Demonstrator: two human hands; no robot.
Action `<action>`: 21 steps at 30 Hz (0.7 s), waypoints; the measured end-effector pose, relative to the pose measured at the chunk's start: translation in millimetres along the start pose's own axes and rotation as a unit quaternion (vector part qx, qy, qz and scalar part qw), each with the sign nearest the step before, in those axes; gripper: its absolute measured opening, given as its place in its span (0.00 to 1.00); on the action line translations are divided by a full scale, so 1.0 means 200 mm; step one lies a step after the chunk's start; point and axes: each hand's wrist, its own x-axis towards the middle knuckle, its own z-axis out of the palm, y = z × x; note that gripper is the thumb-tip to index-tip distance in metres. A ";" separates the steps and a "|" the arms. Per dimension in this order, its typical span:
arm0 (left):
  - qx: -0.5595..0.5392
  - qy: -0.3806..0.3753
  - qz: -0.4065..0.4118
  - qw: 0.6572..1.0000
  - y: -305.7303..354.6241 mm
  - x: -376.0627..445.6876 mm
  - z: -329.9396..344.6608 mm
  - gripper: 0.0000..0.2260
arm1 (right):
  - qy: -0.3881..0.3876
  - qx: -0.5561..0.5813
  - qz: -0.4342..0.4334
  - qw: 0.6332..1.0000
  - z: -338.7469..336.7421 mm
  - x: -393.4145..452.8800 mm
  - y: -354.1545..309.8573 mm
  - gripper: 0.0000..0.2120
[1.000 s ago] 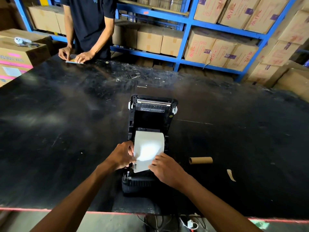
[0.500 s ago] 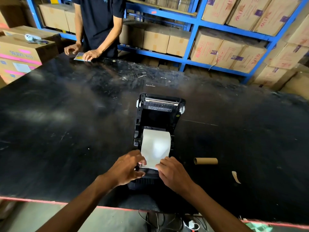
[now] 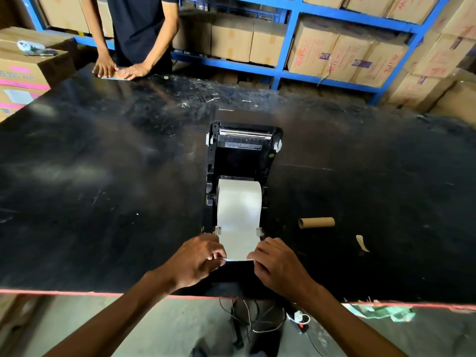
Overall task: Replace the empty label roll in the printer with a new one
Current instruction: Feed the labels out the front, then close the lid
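A black label printer [image 3: 240, 155] lies with its lid swung open on the black table [image 3: 103, 176]. A white label roll [image 3: 239, 199] sits in its bay, and its paper runs toward me between two small white guides. My left hand [image 3: 198, 258] pinches the paper's left corner at the front edge. My right hand [image 3: 278, 264] pinches the right corner. The paper is stretched flat over the printer's front. The empty brown cardboard core [image 3: 316, 222] lies on the table to the right of the printer.
A torn scrap of tape [image 3: 362, 242] lies right of the core. Another person [image 3: 139, 34] stands at the table's far side with both hands on a sheet. Cardboard boxes fill blue shelves [image 3: 291, 45] behind. Cables [image 3: 252, 320] hang below the table's near edge.
Both my hands have drawn the paper's free end toward me, from over the roll to past the printer's front. The paper now lies flat between the guides.
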 end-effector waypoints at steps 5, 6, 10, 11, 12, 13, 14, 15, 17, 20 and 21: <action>-0.019 -0.051 0.005 0.999 0.01 -0.06 0.06 0.12 | -0.028 0.029 0.011 0.999 0.03 -0.05 -0.03 0.06; -0.017 -0.056 0.005 0.998 0.00 -0.06 0.07 0.10 | -0.033 0.031 0.010 0.999 0.03 -0.06 -0.04 0.06; -0.015 -0.076 0.009 0.997 0.01 -0.10 0.10 0.08 | -0.051 0.039 0.008 0.998 0.05 -0.09 -0.07 0.07; -0.012 -0.080 0.008 0.997 0.01 -0.11 0.11 0.07 | -0.054 0.043 0.005 0.998 0.06 -0.10 -0.07 0.07; -0.011 -0.082 0.008 0.997 0.01 -0.11 0.11 0.07 | -0.058 0.046 0.001 0.997 0.06 -0.11 -0.07 0.08; -0.012 -0.084 0.008 0.996 0.01 -0.12 0.12 0.07 | -0.060 0.047 -0.004 0.997 0.06 -0.12 -0.08 0.08; -0.013 -0.085 0.007 0.996 0.00 -0.13 0.13 0.06 | -0.063 0.046 -0.008 0.997 0.07 -0.12 -0.08 0.08; -0.013 -0.085 0.006 0.996 0.00 -0.14 0.14 0.06 | -0.065 0.045 -0.012 0.997 0.07 -0.13 -0.09 0.08; -0.006 -0.086 0.006 0.996 0.00 -0.15 0.15 0.05 | -0.075 0.039 -0.032 0.996 0.07 -0.13 -0.09 0.07; -0.016 -0.072 -0.007 0.997 0.02 -0.16 0.15 0.04 | -0.095 0.025 -0.058 0.993 0.08 -0.13 -0.08 0.08; -0.044 -0.050 -0.027 0.997 0.03 -0.18 0.15 0.06 | -0.102 0.034 -0.049 0.993 0.07 -0.12 -0.07 0.10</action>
